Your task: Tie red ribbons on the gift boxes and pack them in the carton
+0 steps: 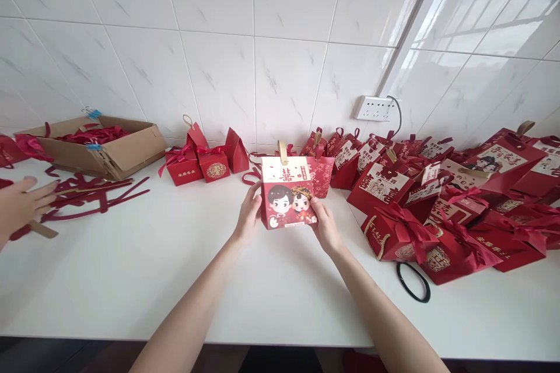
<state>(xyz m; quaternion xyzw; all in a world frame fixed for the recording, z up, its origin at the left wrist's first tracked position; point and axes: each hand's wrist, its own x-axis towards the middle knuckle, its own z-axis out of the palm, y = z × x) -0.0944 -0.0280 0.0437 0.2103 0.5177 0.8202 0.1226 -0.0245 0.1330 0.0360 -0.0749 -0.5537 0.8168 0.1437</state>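
Observation:
Between my two hands is a red and cream gift box (286,195) with a printed cartoon couple on its front and a gold ribbon loop on top. My left hand (249,210) grips its left side, thumb toward the front. On the opposite side, my right hand (326,221) holds the lower right edge. The box is upright, facing me, over the white table (262,285). Just behind it stands a red patterned gift bag (322,173), partly hidden by the box.
Many red gift boxes (398,233) crowd the right side, with a black ring-shaped band (413,282) before them. Several small red boxes (182,170) stand at the back. A cardboard box (118,157) of red ribbon, loose ribbons (105,195) and another person's hand (26,204) are at left.

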